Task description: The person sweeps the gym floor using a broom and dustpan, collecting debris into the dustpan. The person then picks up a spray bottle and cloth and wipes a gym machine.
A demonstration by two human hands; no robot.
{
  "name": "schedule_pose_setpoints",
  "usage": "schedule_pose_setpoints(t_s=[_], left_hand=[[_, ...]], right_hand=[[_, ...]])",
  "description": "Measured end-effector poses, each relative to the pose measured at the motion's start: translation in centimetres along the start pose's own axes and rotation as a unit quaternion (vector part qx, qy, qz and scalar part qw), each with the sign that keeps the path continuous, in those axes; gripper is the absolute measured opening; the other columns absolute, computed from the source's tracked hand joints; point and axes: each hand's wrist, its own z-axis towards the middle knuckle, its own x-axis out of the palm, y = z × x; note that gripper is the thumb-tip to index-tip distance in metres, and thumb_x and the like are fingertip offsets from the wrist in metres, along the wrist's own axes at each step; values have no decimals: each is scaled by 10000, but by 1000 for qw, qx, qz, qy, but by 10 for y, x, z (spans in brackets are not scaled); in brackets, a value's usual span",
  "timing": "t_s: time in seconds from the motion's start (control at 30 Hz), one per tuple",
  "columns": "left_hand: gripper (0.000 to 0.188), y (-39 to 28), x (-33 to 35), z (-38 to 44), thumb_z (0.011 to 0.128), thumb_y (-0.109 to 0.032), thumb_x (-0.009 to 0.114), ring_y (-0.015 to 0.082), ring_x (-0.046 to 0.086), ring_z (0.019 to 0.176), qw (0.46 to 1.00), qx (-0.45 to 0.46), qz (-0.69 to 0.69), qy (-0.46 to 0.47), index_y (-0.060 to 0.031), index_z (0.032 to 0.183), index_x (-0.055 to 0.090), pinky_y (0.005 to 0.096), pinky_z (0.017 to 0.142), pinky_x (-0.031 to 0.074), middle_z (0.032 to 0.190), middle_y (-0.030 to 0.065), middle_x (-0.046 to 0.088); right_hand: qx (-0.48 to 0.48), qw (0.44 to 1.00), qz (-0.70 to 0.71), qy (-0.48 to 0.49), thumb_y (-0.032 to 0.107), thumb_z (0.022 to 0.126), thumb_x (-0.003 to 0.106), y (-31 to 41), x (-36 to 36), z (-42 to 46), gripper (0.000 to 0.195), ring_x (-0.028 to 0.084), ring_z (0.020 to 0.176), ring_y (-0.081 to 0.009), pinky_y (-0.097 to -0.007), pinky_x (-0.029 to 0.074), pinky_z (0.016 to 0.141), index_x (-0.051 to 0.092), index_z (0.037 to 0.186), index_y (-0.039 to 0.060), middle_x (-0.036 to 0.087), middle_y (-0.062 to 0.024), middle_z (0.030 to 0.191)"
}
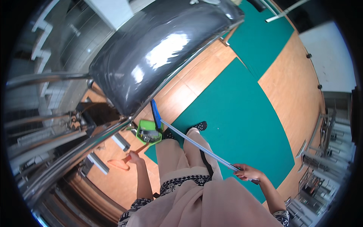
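My right hand (246,172) is closed around the upper end of a long light-blue broom handle (198,146). At its far end the blue broom head (156,112) stands beside a padded bed, its dark bristles turned toward a green dustpan (146,123). Grey debris (149,136) lies inside the pan. My left hand (134,157) grips the orange dustpan handle (141,148), whose wide orange end (119,164) sticks out behind the hand. The dustpan is close to my feet, near the edge of a green mat. Whether the bristles touch the pan is hard to tell.
A bed with a glossy black cover (127,59) stands ahead on the left, with a metal rail (73,156) running nearer me. Green mats (241,113) cover part of the wood-look floor (283,73). Metal-framed equipment (312,159) stands at the right.
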Motion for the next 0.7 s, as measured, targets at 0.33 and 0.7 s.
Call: schedule_pose_setpoints(t_s=[0.33, 0.7], left_hand=[[113, -50, 70, -96, 657, -100, 481, 148, 404, 625, 995, 20, 7, 97, -70, 663, 372, 283, 513, 347, 701, 36, 402], [116, -38, 245, -281, 627, -90, 489, 150, 399, 601, 915, 112, 107, 372, -84, 650, 376, 283, 481, 315, 680, 31, 400]], right_hand=[[-160, 964, 3, -212, 190, 761, 508, -65, -29, -20, 309, 386, 394, -71, -227, 308, 375, 412, 972, -16, 426, 10, 499], [-267, 830, 350, -343, 270, 758, 534, -145, -67, -41, 379, 444, 412, -85, -233, 359, 399, 442, 938, -50, 479, -10, 535]])
